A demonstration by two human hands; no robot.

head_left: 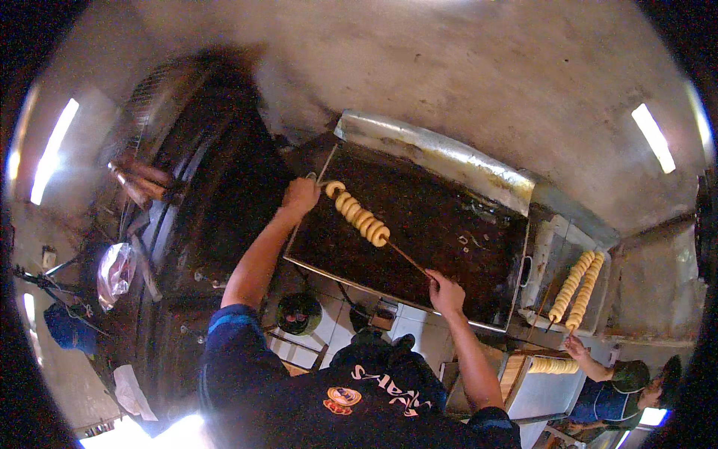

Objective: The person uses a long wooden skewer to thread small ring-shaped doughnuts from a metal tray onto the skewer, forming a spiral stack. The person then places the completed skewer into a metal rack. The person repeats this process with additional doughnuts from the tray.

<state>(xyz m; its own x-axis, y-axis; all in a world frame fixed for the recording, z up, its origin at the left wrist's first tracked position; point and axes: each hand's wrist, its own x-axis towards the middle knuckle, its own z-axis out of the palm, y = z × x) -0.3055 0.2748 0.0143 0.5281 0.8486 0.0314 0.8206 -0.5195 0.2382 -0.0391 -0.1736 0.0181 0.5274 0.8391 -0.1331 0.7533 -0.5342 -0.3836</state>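
A thin rod [408, 258] strung with several pale dough rings [362, 218] slants over a wide rectangular frying vat [441, 224] full of dark liquid. My right hand [446, 292] is closed round the rod's lower right end. At the vat's left edge, my left hand [301, 196] closes on the rod's other end, beside a small metal loop [312, 176]. One ring sits slightly apart, nearest my left hand; the others are bunched toward the rod's middle. A few small pale bits [463, 241] float in the vat's right half.
A raised metal splash guard [437, 153] backs the vat. On the right, a co-worker's hand [574, 346] is at two ring-laden rods [577, 288] over a metal tray [550, 239]. More rings [553, 366] lie on a nearby worktable. Dark oven-like equipment [217, 165] stands left.
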